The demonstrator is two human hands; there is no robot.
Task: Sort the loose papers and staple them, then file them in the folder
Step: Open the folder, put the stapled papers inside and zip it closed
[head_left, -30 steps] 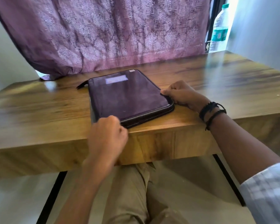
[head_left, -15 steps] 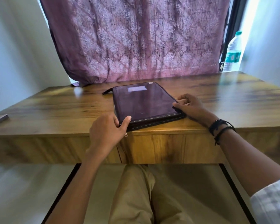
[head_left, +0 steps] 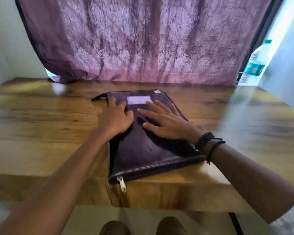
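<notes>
Both hands have left the folder's (head_left: 148, 150) edges: the left hand (head_left: 115, 118) and right hand (head_left: 166, 124) now lie flat on its cover, fingers spread (folder zipped, on the worktop (head_left: 41, 133)).

Purple patterned curtain (head_left: 143, 39) hangs behind a wooden table (head_left: 41, 133); pale walls (head_left: 3, 39), daylight at right

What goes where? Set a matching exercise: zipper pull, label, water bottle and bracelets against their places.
1. zipper pull
2. label
3. water bottle
4. bracelets

a. on the right wrist
b. far right, beside the curtain
c. hanging over the table's front edge
d. far end of the folder's cover

Pairs: 1-c, 2-d, 3-b, 4-a
</notes>
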